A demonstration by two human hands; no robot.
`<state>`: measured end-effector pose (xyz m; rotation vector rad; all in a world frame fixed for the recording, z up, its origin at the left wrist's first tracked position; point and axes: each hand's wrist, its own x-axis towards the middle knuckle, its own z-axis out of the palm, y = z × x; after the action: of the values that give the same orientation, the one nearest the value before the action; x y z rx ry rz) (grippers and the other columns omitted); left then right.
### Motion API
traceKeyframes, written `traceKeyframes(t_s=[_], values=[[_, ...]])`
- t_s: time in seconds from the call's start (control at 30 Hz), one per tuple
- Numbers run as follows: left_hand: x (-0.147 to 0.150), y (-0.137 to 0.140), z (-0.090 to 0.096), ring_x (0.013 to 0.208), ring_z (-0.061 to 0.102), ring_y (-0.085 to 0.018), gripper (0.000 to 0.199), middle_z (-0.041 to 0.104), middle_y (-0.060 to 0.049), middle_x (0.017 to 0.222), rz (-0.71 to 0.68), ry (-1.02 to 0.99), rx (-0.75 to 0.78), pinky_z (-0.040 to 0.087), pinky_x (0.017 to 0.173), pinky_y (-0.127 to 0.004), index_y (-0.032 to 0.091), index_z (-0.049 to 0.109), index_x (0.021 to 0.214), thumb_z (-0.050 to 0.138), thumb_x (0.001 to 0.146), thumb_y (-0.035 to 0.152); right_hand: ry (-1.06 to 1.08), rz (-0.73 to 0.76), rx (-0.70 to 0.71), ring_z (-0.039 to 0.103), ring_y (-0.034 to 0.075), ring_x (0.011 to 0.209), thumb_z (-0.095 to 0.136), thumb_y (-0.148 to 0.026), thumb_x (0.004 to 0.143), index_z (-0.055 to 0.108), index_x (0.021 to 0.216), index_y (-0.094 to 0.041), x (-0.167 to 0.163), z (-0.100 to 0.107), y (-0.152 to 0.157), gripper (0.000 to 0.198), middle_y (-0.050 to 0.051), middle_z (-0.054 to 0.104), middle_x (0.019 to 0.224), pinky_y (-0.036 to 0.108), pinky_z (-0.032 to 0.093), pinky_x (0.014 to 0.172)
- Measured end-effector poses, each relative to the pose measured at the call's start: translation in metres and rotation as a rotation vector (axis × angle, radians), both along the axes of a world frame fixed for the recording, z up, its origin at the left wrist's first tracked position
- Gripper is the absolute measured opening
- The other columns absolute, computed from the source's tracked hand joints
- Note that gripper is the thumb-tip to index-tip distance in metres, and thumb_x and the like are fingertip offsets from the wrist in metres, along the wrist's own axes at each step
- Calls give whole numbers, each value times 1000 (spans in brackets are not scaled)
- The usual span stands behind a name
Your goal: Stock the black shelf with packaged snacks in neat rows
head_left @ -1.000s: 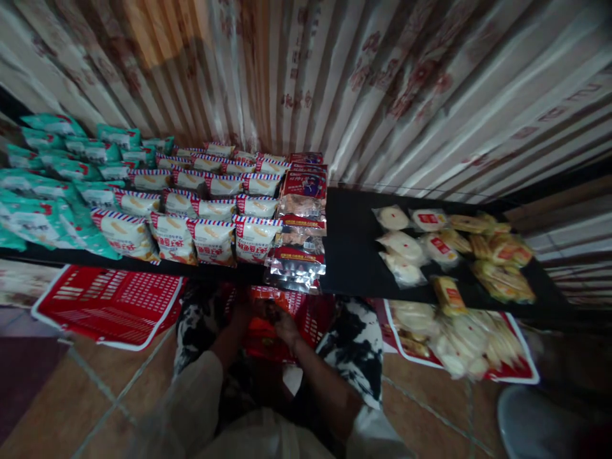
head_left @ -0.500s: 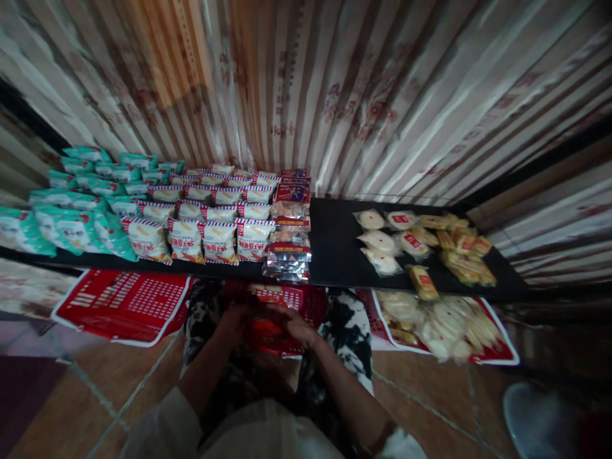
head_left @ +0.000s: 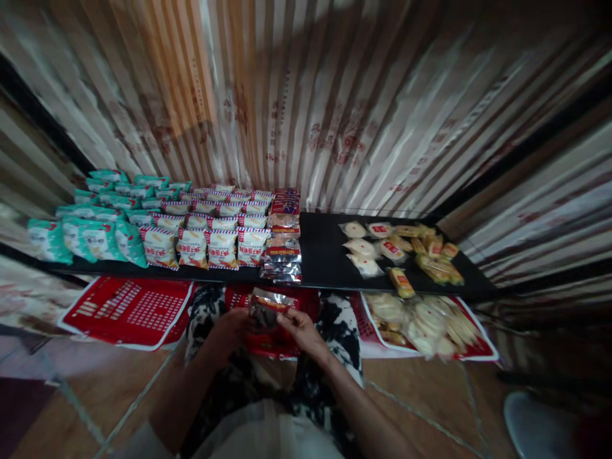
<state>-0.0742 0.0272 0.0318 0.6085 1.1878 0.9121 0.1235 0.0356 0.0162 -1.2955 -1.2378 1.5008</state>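
Observation:
Between my hands, over the red basket (head_left: 275, 347) in front of my lap, is a shiny dark snack packet (head_left: 268, 312). My left hand (head_left: 235, 328) grips its left edge, the fingers partly in shadow. At its right edge my right hand (head_left: 301, 329) pinches the packet with thumb and fingers. Just beyond, on the black shelf (head_left: 322, 255), stands a column of similar silver and red packets (head_left: 282, 245). White striped snack bags (head_left: 222, 247) sit in rows to their left, with teal bags (head_left: 102, 239) farther left.
Several clear-wrapped white rounds (head_left: 362, 248) and yellow packets (head_left: 437, 268) lie on the shelf's right side. Below stand a red basket (head_left: 129, 312) at left and another holding wrapped food (head_left: 428, 325) at right. A pleated curtain (head_left: 306, 108) hangs behind the shelf.
A dark shiny packet now shows between my hands, lifted up from the red basket, where my hands were lower and darker before. The view has shifted slightly.

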Motion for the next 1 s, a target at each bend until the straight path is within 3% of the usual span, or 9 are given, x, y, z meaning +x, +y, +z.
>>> traceKeyframes(t_s=[0.07, 0.13, 0.33, 0.47, 0.57, 0.67, 0.83, 1.0], values=[[0, 0, 10, 47, 53, -12, 19, 61, 3, 54, -84, 183, 69, 40, 47, -22, 18, 64, 72, 67, 62, 35, 23, -39, 12, 34, 6, 49, 68, -58, 62, 54, 53, -17, 0, 18, -3, 45, -7, 43, 50, 20, 27, 48], [1, 1, 19, 48, 51, -11, 19, 56, 4, 50, -128, 313, 173, 38, 48, -21, 18, 64, 69, 67, 59, 35, 79, -68, 17, 36, 6, 50, 70, -57, 61, 57, 55, -16, -1, 36, -5, 43, -7, 46, 50, 19, 29, 49], [-2, 0, 34, 53, 52, -12, 30, 57, 3, 55, 58, 513, 336, 42, 53, -23, 17, 65, 79, 62, 62, 42, 336, -303, -34, 54, 8, 58, 78, -46, 56, 66, 70, -17, -2, 63, -13, 34, -4, 62, 61, 20, 45, 58], [-5, -4, 42, 60, 58, -13, 41, 64, -1, 67, 121, 371, 254, 43, 53, -22, 16, 63, 86, 68, 58, 46, 518, -496, -155, 57, 7, 54, 84, -37, 50, 67, 74, -18, -1, 74, -15, 36, -3, 65, 64, 18, 50, 54], [-2, -10, 45, 69, 62, -16, 52, 66, -5, 78, 193, 245, 143, 42, 49, -21, 17, 59, 96, 73, 56, 47, 617, -544, -188, 59, 6, 54, 87, -30, 45, 66, 75, -18, -2, 85, -17, 39, -5, 67, 66, 17, 53, 56], [8, -16, 45, 79, 64, -19, 52, 68, -9, 90, 207, 147, 92, 47, 54, -22, 17, 59, 96, 75, 56, 47, 686, -583, -207, 62, 8, 57, 88, -25, 42, 65, 77, -18, -3, 93, -18, 42, -5, 68, 70, 19, 56, 59], [34, -22, 45, 86, 66, -25, 55, 69, -13, 96, 11, -60, 96, 50, 59, -26, 15, 63, 93, 77, 52, 50, 789, -591, -250, 66, 10, 66, 86, -20, 49, 62, 80, -19, -6, 94, -20, 39, -3, 71, 80, 20, 58, 63], [56, -19, 62, 84, 65, -27, 54, 70, -12, 92, 91, -101, 213, 53, 67, -32, 12, 67, 88, 76, 53, 53, 818, -620, -290, 66, 10, 62, 87, -22, 48, 62, 79, -18, -5, 92, -22, 40, -3, 70, 72, 18, 57, 60]])
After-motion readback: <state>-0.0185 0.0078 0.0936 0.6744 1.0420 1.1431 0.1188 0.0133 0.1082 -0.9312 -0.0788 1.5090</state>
